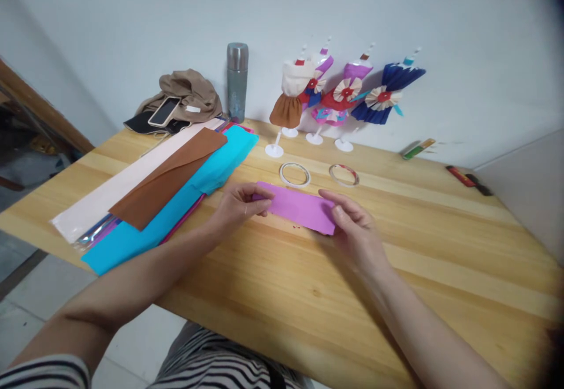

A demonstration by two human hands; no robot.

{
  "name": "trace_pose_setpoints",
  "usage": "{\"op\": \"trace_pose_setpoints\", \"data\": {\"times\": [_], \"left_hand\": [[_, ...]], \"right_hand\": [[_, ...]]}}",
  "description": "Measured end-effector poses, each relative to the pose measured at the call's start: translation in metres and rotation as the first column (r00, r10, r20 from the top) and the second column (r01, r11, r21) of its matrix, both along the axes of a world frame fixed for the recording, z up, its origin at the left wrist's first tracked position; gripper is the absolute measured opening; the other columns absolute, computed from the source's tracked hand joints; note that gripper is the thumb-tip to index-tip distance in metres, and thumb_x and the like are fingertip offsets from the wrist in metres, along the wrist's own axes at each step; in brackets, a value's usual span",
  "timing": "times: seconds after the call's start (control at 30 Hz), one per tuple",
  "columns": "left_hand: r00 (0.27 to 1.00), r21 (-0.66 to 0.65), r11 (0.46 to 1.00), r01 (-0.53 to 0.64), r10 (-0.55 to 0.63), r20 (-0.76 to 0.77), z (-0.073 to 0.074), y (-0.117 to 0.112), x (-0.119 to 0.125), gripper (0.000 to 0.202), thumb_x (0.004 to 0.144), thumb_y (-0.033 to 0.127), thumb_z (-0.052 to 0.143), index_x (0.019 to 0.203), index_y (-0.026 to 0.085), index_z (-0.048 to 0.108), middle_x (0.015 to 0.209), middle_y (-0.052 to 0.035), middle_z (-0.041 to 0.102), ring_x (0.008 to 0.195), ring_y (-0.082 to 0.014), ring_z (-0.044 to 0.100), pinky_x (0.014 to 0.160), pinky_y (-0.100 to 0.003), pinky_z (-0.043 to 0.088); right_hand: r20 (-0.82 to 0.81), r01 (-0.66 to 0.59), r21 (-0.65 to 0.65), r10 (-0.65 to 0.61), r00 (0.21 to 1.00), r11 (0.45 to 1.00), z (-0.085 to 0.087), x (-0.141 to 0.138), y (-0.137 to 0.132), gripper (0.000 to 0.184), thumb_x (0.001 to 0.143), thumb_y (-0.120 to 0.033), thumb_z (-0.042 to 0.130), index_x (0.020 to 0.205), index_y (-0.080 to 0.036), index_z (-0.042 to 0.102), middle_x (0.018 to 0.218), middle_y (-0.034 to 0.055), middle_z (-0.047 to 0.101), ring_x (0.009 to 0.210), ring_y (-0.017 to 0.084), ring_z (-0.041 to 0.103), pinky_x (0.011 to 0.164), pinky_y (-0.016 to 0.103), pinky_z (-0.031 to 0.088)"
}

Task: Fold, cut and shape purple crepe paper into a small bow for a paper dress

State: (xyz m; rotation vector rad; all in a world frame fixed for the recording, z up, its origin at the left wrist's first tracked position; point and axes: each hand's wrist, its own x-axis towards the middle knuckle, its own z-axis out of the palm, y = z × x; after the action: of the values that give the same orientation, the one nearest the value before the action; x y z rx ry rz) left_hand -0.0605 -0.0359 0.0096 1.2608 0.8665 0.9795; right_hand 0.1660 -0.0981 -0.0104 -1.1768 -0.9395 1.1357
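A purple strip of paper [299,207] stretches between my two hands, just above the wooden table [282,295]. My left hand [244,204] pinches its left end between thumb and fingers. At the other end, my right hand [355,224] grips the strip with the thumb in front and fingers behind. Beyond the strip lie a white roll of tape [281,175] and a second tape roll with red on it [331,171]. Whether the strip is one layer or folded I cannot tell.
Left lie folded brown paper [163,183], blue paper [132,251] and pale pink paper [101,198]. Behind them are a phone [164,111], a cap with brown cloth [194,92] and a flask [237,86]. Several dressed mini stands [286,110] line the wall. A green-handled cutter [418,149] lies right.
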Motion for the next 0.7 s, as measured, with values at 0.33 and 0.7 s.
{"op": "trace_pose_setpoints", "data": {"times": [0.33, 0.7], "left_hand": [[0.999, 0.013, 0.999, -0.037, 0.037, 0.031, -0.0031, 0.0026, 0.0002, 0.016, 0.063, 0.023, 0.079, 0.077, 0.017, 0.076, 0.063, 0.0006, 0.068, 0.057, -0.0109, 0.062, 0.063, -0.027, 0.054], [0.995, 0.174, 0.982, -0.080, 0.089, -0.043, -0.0016, 0.0003, -0.0003, 0.011, 0.072, 0.026, 0.072, 0.075, 0.015, 0.071, 0.061, 0.0019, 0.062, 0.053, -0.0085, 0.060, 0.055, -0.022, 0.050]], "right_hand": [[0.058, 0.106, 0.136, -0.114, 0.992, 0.985, -0.0019, -0.0007, 0.0011, 0.021, 0.072, -0.034, 0.080, 0.093, -0.028, 0.077, 0.064, -0.0041, 0.065, 0.049, 0.007, 0.053, 0.051, 0.023, 0.047], [0.154, 0.031, 0.251, -0.071, 0.985, 0.967, -0.0015, 0.0013, -0.0008, 0.012, 0.076, -0.025, 0.076, 0.086, -0.031, 0.079, 0.083, -0.0004, 0.071, 0.056, 0.008, 0.056, 0.054, 0.025, 0.051]]}}
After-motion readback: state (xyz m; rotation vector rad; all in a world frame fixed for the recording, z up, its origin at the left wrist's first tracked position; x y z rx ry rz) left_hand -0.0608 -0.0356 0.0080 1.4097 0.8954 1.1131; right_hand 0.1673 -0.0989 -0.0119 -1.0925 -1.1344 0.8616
